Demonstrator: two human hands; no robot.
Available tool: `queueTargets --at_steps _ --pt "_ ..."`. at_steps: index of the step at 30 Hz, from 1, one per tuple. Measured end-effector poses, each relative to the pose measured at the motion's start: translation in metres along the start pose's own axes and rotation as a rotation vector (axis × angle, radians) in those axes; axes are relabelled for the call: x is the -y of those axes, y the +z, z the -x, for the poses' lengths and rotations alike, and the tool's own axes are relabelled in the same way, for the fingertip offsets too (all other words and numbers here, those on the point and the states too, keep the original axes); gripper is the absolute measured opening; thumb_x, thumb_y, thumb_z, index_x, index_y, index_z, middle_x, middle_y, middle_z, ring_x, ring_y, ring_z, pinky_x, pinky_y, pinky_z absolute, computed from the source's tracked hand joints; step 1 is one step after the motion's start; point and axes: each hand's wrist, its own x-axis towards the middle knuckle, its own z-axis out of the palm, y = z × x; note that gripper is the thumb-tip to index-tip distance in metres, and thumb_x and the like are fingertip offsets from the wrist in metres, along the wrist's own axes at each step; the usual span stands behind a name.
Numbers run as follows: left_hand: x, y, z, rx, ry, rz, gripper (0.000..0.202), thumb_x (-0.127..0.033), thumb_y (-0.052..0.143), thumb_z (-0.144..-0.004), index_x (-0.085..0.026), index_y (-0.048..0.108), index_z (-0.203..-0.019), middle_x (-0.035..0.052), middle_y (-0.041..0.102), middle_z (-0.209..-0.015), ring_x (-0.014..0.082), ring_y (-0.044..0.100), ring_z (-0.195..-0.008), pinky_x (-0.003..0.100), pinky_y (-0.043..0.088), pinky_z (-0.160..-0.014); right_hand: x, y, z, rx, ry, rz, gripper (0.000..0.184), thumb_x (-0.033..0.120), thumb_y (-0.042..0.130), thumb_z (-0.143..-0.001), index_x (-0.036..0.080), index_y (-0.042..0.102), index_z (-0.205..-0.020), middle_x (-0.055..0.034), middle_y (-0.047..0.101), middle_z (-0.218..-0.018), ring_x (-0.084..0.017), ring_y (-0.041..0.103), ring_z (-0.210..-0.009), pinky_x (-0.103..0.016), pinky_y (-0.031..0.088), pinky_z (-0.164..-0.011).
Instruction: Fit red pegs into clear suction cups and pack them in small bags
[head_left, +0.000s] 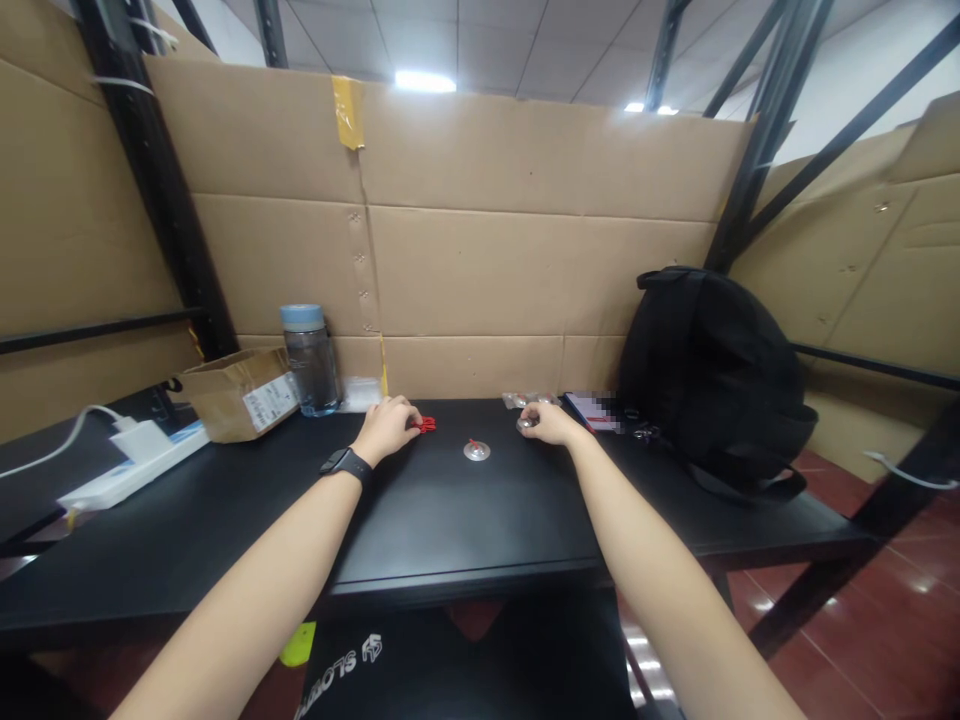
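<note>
My left hand [386, 428], with a dark watch on its wrist, is at the left of the desk's middle. Its fingers curl down onto a small pile of thin red pieces [427, 425], too small to make out fully. On the right, my right hand [553, 424] pinches a small clear disc [524, 424] that looks like a suction cup, partly hidden by the fingers. Between both hands a clear suction cup [476, 453] with a red piece on top lies flat on the black desk [465, 520].
Along the back stand a water bottle [311, 365], an open cardboard box [244, 395] and clear packets [531, 400]. A phone-like item [592, 411] lies beside a black backpack [712, 370]. A white power strip [135, 468] is at left. Cardboard walls [465, 270] enclose the desk.
</note>
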Motion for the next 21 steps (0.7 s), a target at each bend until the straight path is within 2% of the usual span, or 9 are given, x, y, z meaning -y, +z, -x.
queueTargets --at_steps 8,21 --pt "-0.005 0.007 -0.001 -0.029 0.075 0.036 0.012 -0.032 0.069 -0.087 -0.027 0.077 -0.095 0.0066 0.068 -0.104 0.0252 0.060 -0.100 0.036 0.043 -0.088 0.000 0.001 -0.003 0.000 0.004 -0.049 0.028 0.014 0.081 -0.067 0.018 0.073 -0.094 -0.0040 0.074 -0.088 -0.017 0.067 -0.078 -0.027 0.050 -0.076" --pt "-0.016 0.007 -0.002 -0.065 0.111 -0.016 0.013 -0.023 0.061 -0.088 -0.024 0.073 -0.084 0.0079 0.068 -0.099 0.0264 0.058 -0.098 0.038 0.043 -0.085 0.000 -0.002 -0.002 -0.005 -0.009 -0.080 0.031 0.012 0.082 -0.065 0.018 0.074 -0.095 -0.0040 0.075 -0.090 -0.017 0.068 -0.079 -0.028 0.051 -0.077"
